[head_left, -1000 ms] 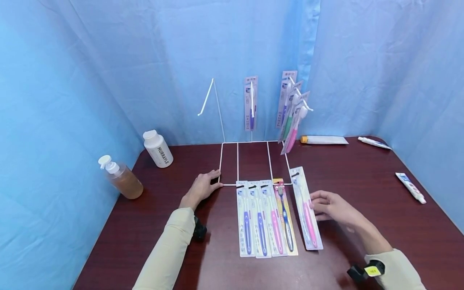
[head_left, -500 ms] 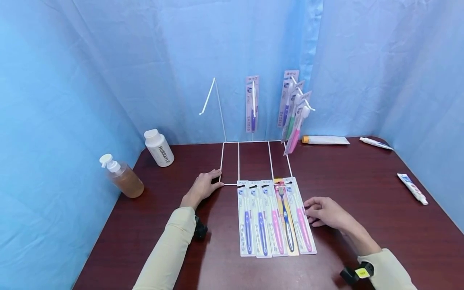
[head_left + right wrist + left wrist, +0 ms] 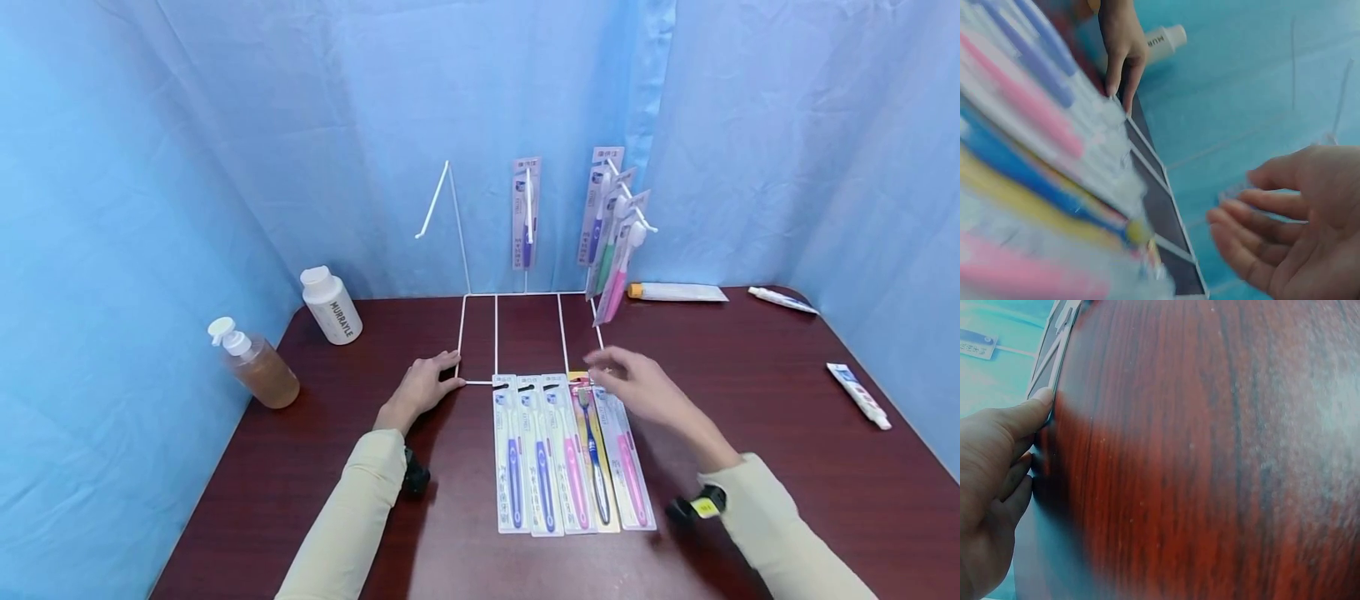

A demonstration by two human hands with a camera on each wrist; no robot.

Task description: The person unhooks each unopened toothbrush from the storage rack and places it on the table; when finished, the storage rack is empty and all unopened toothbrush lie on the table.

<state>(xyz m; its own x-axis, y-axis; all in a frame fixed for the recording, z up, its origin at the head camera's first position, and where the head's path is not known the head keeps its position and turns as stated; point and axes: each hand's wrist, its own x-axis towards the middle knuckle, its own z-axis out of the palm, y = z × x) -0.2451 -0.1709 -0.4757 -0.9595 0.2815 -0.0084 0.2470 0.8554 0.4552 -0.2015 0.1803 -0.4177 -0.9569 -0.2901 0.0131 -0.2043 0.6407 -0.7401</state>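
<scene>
My left hand (image 3: 420, 387) pinches the front left corner of a white wire rack (image 3: 497, 333); its thumb lies on the wire in the left wrist view. My right hand (image 3: 641, 387), fingers loosely bent and holding nothing, hovers over the top of a pink toothbrush pack (image 3: 632, 475). That pack ends a row with two purple toothbrush packs, another pink toothbrush pack (image 3: 573, 467) and a yellow-backed pack with a dark blue toothbrush (image 3: 597, 475). One purple toothbrush pack (image 3: 520, 208) hangs on the middle hook. Three packs, the front one a pink toothbrush pack (image 3: 618, 283), hang on the right hook.
The rack's left hook (image 3: 432, 200) is bare. A pump bottle (image 3: 262, 375) and a white bottle (image 3: 332, 308) stand at the left. A yellow-capped tube (image 3: 678, 292) and two smaller toothpaste tubes lie at the right. Blue curtains (image 3: 375, 100) surround the table.
The pink toothbrush pack moved left to the end of the row, overlapping the yellow-backed pack. My right hand let go and moved up toward its top. The left hand kept its place.
</scene>
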